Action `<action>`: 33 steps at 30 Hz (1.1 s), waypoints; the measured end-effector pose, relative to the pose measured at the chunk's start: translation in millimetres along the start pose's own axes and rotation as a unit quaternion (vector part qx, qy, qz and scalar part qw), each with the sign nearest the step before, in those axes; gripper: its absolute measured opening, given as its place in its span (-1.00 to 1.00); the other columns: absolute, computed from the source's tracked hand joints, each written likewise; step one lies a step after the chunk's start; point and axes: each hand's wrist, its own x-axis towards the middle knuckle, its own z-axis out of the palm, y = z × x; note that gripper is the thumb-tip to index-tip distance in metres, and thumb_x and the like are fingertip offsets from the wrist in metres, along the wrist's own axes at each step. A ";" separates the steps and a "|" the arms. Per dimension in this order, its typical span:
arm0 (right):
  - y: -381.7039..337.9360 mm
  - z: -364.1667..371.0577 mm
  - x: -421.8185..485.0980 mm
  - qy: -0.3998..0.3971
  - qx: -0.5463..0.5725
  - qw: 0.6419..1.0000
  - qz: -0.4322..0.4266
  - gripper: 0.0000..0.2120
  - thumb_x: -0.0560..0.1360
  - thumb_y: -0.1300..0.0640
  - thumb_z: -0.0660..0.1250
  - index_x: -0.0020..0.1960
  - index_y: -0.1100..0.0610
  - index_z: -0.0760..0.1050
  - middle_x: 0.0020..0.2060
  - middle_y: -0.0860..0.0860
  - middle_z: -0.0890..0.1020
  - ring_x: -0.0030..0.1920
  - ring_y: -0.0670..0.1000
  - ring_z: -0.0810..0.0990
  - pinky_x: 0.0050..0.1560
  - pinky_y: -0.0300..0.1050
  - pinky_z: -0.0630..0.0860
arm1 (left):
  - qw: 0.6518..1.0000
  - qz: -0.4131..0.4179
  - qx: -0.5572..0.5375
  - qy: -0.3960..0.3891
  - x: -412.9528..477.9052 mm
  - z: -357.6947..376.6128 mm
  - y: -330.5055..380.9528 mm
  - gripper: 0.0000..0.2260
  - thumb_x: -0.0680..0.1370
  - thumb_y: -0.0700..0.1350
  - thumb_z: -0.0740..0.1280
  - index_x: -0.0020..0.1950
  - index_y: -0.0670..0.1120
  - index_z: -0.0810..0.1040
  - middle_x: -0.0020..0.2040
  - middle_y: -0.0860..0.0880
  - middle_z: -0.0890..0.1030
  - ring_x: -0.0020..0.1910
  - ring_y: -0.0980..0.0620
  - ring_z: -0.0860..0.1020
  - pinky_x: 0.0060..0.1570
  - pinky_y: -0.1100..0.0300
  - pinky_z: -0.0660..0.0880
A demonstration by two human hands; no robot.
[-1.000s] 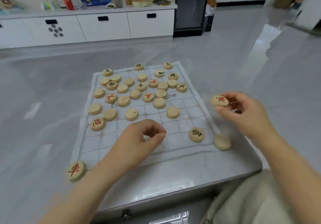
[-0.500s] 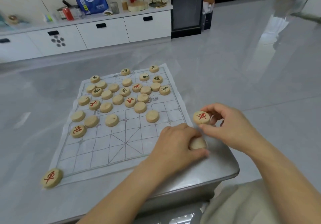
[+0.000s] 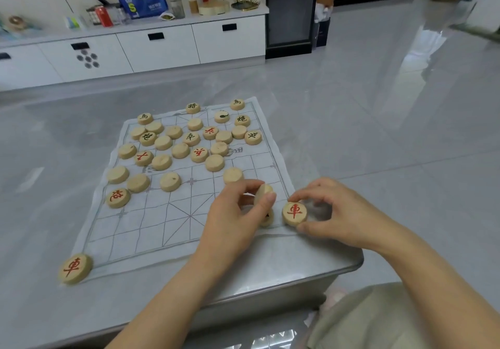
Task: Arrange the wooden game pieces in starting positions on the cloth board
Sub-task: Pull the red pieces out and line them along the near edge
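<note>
While one red chariot already sits at the cloth board's corner in the lower left of the frame, the other pieces mostly lie jumbled above centre. My left grip pinches a blank-faced piece tilted on edge; I should turn it over to read it. A disc beneath is half hidden, perhaps black-marked. Right of centre, my right grip clasps the second red chariot; I'd set it flat, squarely on the corner crossing.
</note>
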 end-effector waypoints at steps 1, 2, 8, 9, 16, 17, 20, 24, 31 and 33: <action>0.9 0.8 0.5 -0.009 -0.030 1.000 0.004 -0.64 0.33 -0.07 0.48 0.04 -0.35 0.44 0.04 -0.23 0.41 0.08 -0.18 0.40 0.15 -0.20 0.35 | 1.000 0.000 -0.002 -0.002 -1.7 1.1 -0.7 -0.73 0.42 0.16 0.41 0.04 0.08 0.59 -0.07 0.12 0.63 -0.08 0.17 0.59 -0.02 0.22 0.50; 2.3 1.1 0.6 -0.015 -0.058 0.998 0.009 -0.63 0.34 -0.09 0.46 0.09 -0.32 0.45 0.05 -0.21 0.40 0.11 -0.16 0.37 0.20 -0.16 0.34 | 1.000 0.000 -0.001 -0.007 -3.6 2.5 -1.0 -0.69 0.40 0.18 0.38 0.06 0.07 0.59 -0.07 0.11 0.64 -0.06 0.16 0.59 0.01 0.20 0.51; 0.9 2.3 0.5 -0.015 -0.078 0.996 0.026 -0.50 0.29 -0.18 0.46 0.20 -0.22 0.42 0.06 -0.18 0.38 0.13 -0.12 0.35 0.26 -0.10 0.32 | 0.999 -0.023 -0.047 -0.011 -10.5 5.9 -2.3 -0.69 0.40 0.14 0.41 0.07 0.04 0.59 -0.06 0.04 0.65 -0.04 0.12 0.61 0.04 0.17 0.52; -0.3 3.2 1.1 -0.009 -0.082 0.996 0.021 -0.54 0.30 -0.18 0.45 0.16 -0.20 0.44 0.05 -0.18 0.39 0.11 -0.12 0.36 0.24 -0.10 0.34 | 0.998 -0.025 -0.054 -0.010 -10.6 5.6 -1.0 -0.74 0.43 0.10 0.43 0.05 0.03 0.59 -0.08 0.04 0.65 -0.08 0.14 0.61 0.00 0.24 0.51; -5.2 4.6 4.2 -0.001 -0.104 0.995 -0.007 -0.62 0.37 -0.13 0.41 0.15 -0.14 0.45 0.02 -0.19 0.39 0.08 -0.14 0.35 0.23 -0.10 0.33 | 0.990 -0.058 -0.127 0.012 -7.2 -1.1 4.0 -0.85 0.55 -0.04 0.30 0.02 -0.05 0.61 -0.17 0.03 0.66 -0.11 0.14 0.61 -0.05 0.32 0.49; -4.7 4.9 4.2 -0.008 -0.118 0.993 -0.004 -0.57 0.37 -0.15 0.40 0.20 -0.14 0.43 0.04 -0.19 0.39 0.10 -0.14 0.34 0.25 -0.09 0.32 | 0.987 -0.071 -0.140 0.027 -5.5 -2.5 2.4 -0.85 0.57 -0.03 0.28 0.00 -0.04 0.61 -0.15 -0.01 0.67 -0.08 0.06 0.63 -0.01 0.25 0.51; -7.7 4.9 4.9 0.018 -0.094 0.995 -0.006 -0.38 0.32 -0.21 0.42 0.33 -0.17 0.33 0.10 -0.18 0.38 0.15 -0.15 0.33 0.21 -0.16 0.31 | 0.962 -0.129 -0.237 0.032 -0.8 -8.6 3.3 -0.78 0.61 -0.06 0.20 -0.01 -0.14 0.59 -0.15 -0.13 0.67 -0.16 -0.03 0.65 -0.10 0.18 0.56; -23.3 10.9 12.8 0.078 -0.023 0.995 -0.062 -0.39 0.29 -0.21 0.44 0.30 -0.18 0.36 0.06 -0.20 0.42 0.06 -0.23 0.35 0.01 -0.38 0.27 | 0.916 -0.166 -0.365 -0.017 1.4 -17.4 11.3 -0.74 0.64 -0.11 0.13 0.04 -0.23 0.55 -0.04 -0.21 0.67 -0.18 -0.02 0.65 -0.15 0.19 0.58; -50.2 30.8 31.4 0.136 -0.005 0.981 -0.141 -0.53 0.27 -0.24 0.34 0.12 -0.09 0.49 -0.09 -0.24 0.47 -0.05 -0.22 0.42 0.08 -0.13 0.37 | 0.914 -0.160 -0.371 -0.048 -1.4 -24.7 13.7 -0.71 0.64 -0.14 0.13 0.15 -0.30 0.53 0.00 -0.23 0.66 -0.06 -0.09 0.65 -0.08 0.18 0.61; -55.8 38.5 35.0 0.157 -0.036 0.975 -0.156 -0.63 0.31 -0.15 0.35 0.08 -0.06 0.50 -0.10 -0.21 0.49 -0.06 -0.18 0.44 0.06 -0.11 0.37 | 0.915 -0.161 -0.366 -0.050 -4.0 -29.2 14.1 -0.72 0.65 -0.16 0.12 0.16 -0.31 0.52 -0.01 -0.21 0.66 -0.06 -0.08 0.65 -0.10 0.18 0.60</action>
